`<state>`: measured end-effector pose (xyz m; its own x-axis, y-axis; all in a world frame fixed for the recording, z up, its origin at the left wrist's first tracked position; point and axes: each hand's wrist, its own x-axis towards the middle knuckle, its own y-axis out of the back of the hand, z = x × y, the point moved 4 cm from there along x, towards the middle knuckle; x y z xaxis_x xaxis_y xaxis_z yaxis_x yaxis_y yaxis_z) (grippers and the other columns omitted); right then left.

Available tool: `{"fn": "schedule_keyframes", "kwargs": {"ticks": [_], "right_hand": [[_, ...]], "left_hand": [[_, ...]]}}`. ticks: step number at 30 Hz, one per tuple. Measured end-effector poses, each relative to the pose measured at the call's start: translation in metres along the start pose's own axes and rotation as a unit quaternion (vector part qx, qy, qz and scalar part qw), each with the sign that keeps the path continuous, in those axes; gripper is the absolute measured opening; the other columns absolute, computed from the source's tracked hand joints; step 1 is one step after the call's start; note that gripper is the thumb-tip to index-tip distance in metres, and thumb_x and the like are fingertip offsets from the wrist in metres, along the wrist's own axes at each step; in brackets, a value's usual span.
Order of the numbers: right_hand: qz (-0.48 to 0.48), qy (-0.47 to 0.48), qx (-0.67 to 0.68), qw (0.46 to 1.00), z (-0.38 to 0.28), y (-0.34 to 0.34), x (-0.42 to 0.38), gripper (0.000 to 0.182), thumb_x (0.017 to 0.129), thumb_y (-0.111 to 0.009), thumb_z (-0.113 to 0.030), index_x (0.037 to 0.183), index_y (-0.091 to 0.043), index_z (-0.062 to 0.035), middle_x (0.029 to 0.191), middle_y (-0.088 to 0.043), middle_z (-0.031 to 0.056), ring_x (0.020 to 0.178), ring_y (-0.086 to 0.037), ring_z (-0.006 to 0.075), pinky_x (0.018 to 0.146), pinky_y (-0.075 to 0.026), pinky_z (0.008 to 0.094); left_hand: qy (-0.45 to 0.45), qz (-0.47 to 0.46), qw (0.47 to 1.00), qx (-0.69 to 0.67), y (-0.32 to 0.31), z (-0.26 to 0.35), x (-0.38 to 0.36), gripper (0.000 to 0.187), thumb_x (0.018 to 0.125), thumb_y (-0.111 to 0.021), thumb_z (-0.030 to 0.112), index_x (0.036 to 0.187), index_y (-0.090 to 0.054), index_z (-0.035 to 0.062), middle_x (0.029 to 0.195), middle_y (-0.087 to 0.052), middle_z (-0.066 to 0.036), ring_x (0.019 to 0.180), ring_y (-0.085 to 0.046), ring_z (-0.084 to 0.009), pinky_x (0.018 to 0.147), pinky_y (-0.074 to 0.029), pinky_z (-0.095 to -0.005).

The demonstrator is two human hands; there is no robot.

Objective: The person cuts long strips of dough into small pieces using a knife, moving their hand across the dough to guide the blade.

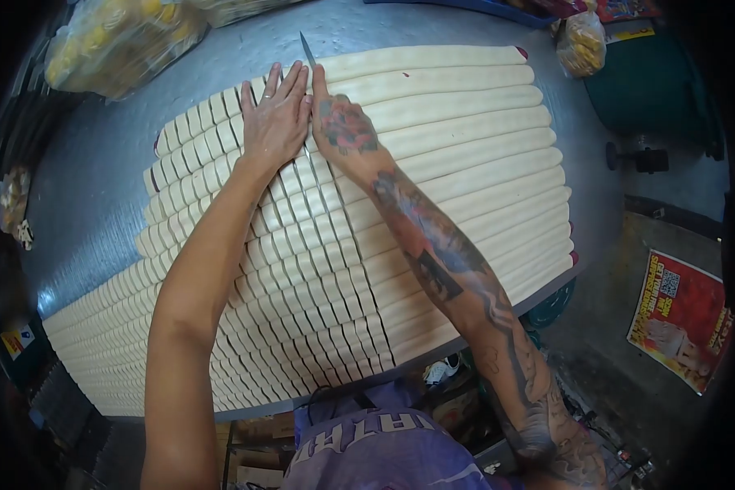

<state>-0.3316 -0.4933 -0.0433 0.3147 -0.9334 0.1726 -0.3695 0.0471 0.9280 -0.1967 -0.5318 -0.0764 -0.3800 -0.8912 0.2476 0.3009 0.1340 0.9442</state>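
Long pale dough rolls (pixel 465 135) lie side by side across the metal table. Left of a long line of cuts they are sliced into short pieces (pixel 302 269); to the right they are whole. My right hand (pixel 345 126) is closed around a knife, its index finger stretched along the top. The narrow blade (pixel 306 47) points away from me past the far roll, and the handle is hidden in my grip. Flat on the dough just left of the knife rests my left hand (pixel 276 122), fingers extended and a ring on one.
Plastic bags with yellow contents (pixel 126 45) sit at the table's far left. A smaller bag (pixel 581 45) is at the far right, near a dark green container (pixel 649 82). Bare metal tabletop (pixel 82 196) shows at the left. A red and yellow poster (pixel 678 318) lies lower right.
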Motion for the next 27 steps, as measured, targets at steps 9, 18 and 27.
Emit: {"fn": "schedule_keyframes", "kwargs": {"ticks": [9,18,27], "right_hand": [[0.018,-0.017,0.041,0.999,0.003,-0.008,0.002,0.087,0.094,-0.062,-0.014,0.166,-0.023,0.0176,0.093,-0.071,0.0175,0.087,-0.068,0.0311,0.084,-0.060,0.0341],[-0.124,-0.092,0.003,0.988,-0.028,0.007,-0.131,0.086,0.095,-0.060,-0.008,0.170,-0.023,0.0111,0.085,-0.070,0.0139,0.081,-0.067,0.0271,0.074,-0.060,0.0344],[-0.113,-0.106,0.039,0.987,-0.054,0.032,-0.231,0.091,0.092,-0.059,-0.002,0.173,-0.019,0.0065,0.083,-0.063,0.0116,0.077,-0.064,0.0204,0.066,-0.055,0.0288]], "left_hand": [[0.006,0.021,1.000,0.022,-0.003,0.001,-0.003,0.057,0.115,-0.047,0.035,0.169,-0.045,0.0158,0.176,-0.043,-0.003,0.165,-0.035,-0.0317,0.129,-0.018,-0.0720],[0.067,0.019,0.997,-0.036,0.030,0.053,-0.064,0.059,0.117,-0.041,0.035,0.172,-0.037,0.0137,0.179,-0.037,-0.006,0.168,-0.026,-0.0295,0.133,-0.012,-0.0673],[0.027,-0.006,1.000,-0.012,0.021,0.087,-0.122,0.062,0.116,-0.043,0.035,0.171,-0.037,0.0090,0.179,-0.037,-0.008,0.167,-0.027,-0.0314,0.132,-0.010,-0.0692]]}}
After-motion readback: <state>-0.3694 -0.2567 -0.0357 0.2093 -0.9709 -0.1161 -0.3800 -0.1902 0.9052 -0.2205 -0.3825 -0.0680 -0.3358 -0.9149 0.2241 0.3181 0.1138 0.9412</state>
